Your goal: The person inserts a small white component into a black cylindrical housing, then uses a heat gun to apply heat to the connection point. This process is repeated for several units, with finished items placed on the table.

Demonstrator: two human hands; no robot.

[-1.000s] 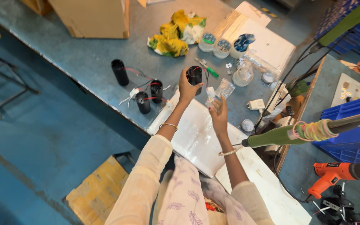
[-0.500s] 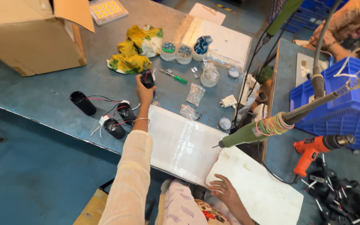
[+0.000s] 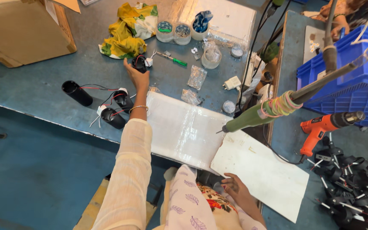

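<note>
A single head-worn camera looks steeply down from above the person onto a blue workbench [image 3: 30, 85], far enough to take in the whole bench top, the floor at left and a second bench at right. The person's own left arm stretches up the frame's centre; the lap fills the bottom edge. No second view exists.

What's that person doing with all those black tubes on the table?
A person sits at a blue worktable. Their left hand reaches out and grips a black tube with red wires, near a yellow cloth. Three more black tubes lie beside their arm. Their right hand rests low by their lap, at the edge of a white board, and seems to hold nothing.
</note>
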